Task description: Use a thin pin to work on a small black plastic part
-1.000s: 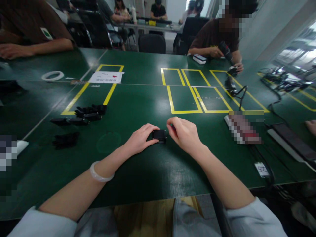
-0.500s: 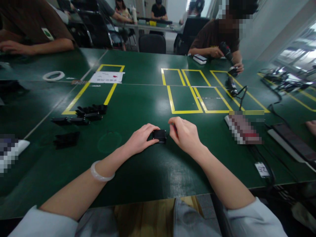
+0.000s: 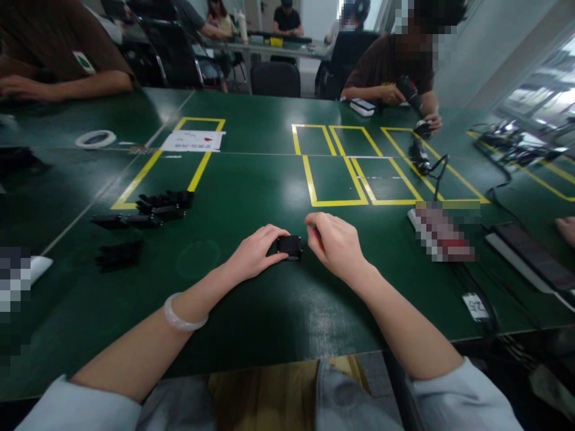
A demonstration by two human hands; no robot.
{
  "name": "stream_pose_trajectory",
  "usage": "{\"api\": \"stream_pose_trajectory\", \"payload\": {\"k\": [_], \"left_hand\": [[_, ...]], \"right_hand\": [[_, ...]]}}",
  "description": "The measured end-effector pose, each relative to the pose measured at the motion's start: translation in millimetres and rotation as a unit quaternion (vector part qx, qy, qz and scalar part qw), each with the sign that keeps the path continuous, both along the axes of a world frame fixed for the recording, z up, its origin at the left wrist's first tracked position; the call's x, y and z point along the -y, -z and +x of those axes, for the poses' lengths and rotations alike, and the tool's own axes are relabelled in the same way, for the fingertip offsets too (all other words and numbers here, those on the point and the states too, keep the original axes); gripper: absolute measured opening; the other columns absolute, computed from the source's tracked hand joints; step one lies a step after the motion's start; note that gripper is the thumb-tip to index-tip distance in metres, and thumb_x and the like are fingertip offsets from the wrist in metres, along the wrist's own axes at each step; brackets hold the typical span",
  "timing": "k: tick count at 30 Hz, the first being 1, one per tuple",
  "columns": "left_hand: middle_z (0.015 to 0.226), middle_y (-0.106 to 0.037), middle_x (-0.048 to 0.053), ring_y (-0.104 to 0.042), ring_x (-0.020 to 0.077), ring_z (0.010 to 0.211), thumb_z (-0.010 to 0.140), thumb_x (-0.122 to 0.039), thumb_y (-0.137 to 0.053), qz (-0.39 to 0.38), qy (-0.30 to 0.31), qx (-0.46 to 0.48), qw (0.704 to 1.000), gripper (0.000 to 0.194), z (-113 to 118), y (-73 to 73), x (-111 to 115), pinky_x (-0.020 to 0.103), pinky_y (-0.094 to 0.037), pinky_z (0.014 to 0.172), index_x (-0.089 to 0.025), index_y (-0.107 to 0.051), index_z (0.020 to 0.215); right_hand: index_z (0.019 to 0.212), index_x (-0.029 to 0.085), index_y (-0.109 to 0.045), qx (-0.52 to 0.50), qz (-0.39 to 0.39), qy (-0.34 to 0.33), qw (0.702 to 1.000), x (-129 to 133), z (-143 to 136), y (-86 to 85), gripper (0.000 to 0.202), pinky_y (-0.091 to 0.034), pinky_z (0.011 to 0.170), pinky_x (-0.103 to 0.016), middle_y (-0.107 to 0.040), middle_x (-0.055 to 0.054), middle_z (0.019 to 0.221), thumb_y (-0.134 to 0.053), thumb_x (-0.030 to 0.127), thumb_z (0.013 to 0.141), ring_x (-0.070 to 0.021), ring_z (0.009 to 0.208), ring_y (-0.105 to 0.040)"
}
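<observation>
A small black boxy part (image 3: 290,246) rests on the green tabletop in front of me, shiny on its upper face. My left hand (image 3: 258,252) grips it from its left side, with the thumb along the near edge and the fingers along the far edge. Just to the right of the part, my right hand (image 3: 335,240) is closed, its fingers curled in a pinch. Whatever lies between those fingertips is hidden or too small to make out. Several similar black parts (image 3: 155,211) lie to the left, with a further dark cluster (image 3: 119,255) nearer to me.
Yellow tape outlines (image 3: 339,203) mark the green table (image 3: 251,317). A paper sheet (image 3: 192,141) and a white ring (image 3: 95,139) lie farther left. Phone-like devices (image 3: 442,233) and cables (image 3: 485,299) are at right. Across the table, a co-worker holds a power tool (image 3: 409,94).
The view has shifted very slightly. Both hands and the black part hold the same positions relative to each other.
</observation>
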State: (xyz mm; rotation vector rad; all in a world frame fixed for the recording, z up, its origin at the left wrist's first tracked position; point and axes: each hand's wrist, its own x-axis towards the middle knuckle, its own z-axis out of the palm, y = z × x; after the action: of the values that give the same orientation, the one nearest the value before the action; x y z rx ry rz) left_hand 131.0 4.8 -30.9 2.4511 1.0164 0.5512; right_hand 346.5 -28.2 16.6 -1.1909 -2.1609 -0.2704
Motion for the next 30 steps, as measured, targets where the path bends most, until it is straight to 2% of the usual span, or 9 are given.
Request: {"api": "stream_pose_trajectory", "payload": {"k": [6,12,15,19,25,30], "left_hand": [[0.114,-0.057,0.006,-0.055,0.0234,0.107,0.089,-0.037,-0.057,0.003,0.003,0.0,1.0,0.034,0.0,-1.0,0.1,0.037,-0.046,0.091,-0.022,-0.051,0.119],[0.114,-0.057,0.006,-0.056,0.0234,0.106,0.088,-0.035,-0.058,-0.003,0.0,-0.001,1.0,0.034,0.7,-2.4,0.4,0.037,-0.046,0.092,-0.022,-0.052,0.119],[0.113,-0.057,0.007,-0.056,0.0238,0.107,0.088,-0.035,-0.058,-0.001,0.002,0.001,1.0,0.034,0.6,-2.4,0.4,0.038,-0.046,0.091,-0.022,-0.052,0.119],[0.113,-0.057,0.007,-0.056,0.0242,0.107,0.088,-0.036,-0.057,0.001,0.002,0.0,1.0,0.034,0.3,-2.5,0.4,0.039,-0.047,0.091,-0.021,-0.051,0.118],[0.114,-0.057,0.007,-0.055,0.0243,0.107,0.089,-0.035,-0.057,-0.003,0.0,-0.005,1.0,0.033,0.7,-3.0,0.6,0.038,-0.047,0.091,-0.022,-0.051,0.119],[0.114,-0.057,0.007,-0.055,0.0235,0.108,0.089,-0.035,-0.058,0.003,0.004,0.0,1.0,0.033,0.2,-0.9,-0.4,0.038,-0.046,0.092,-0.022,-0.051,0.118]], "right_hand": [[0.075,0.019,-0.054,0.018,0.023,0.0,1.0,-0.1,1.9,-1.9,0.026,-0.035,0.06,-0.025,-0.058,0.001,0.061,-0.042,0.029,0.095,-0.0106,0.054,-0.048],[0.094,0.016,-0.057,0.011,0.03,0.01,0.999,0.2,-0.7,-2.3,0.019,-0.037,0.064,-0.026,-0.064,-0.002,0.072,-0.038,0.02,0.094,-0.0121,0.062,-0.053],[0.087,0.016,-0.056,0.013,0.03,0.011,0.999,-0.1,0.5,-1.9,0.017,-0.037,0.062,-0.026,-0.061,-0.001,0.067,-0.041,0.022,0.093,-0.012,0.059,-0.051],[0.075,0.019,-0.053,0.018,0.034,0.013,0.999,-0.1,2.3,-1.8,0.024,-0.035,0.059,-0.025,-0.057,0.001,0.06,-0.043,0.03,0.095,-0.0109,0.054,-0.046],[0.092,0.017,-0.056,0.008,0.017,0.003,1.0,0.7,0.2,-1.6,0.018,-0.038,0.065,-0.026,-0.064,-0.003,0.074,-0.038,0.019,0.093,-0.0126,0.064,-0.054],[0.08,0.019,-0.054,0.012,0.012,0.004,1.0,0.5,1.7,-1.2,0.02,-0.035,0.062,-0.026,-0.06,-0.001,0.066,-0.042,0.026,0.094,-0.0116,0.058,-0.049]]}}
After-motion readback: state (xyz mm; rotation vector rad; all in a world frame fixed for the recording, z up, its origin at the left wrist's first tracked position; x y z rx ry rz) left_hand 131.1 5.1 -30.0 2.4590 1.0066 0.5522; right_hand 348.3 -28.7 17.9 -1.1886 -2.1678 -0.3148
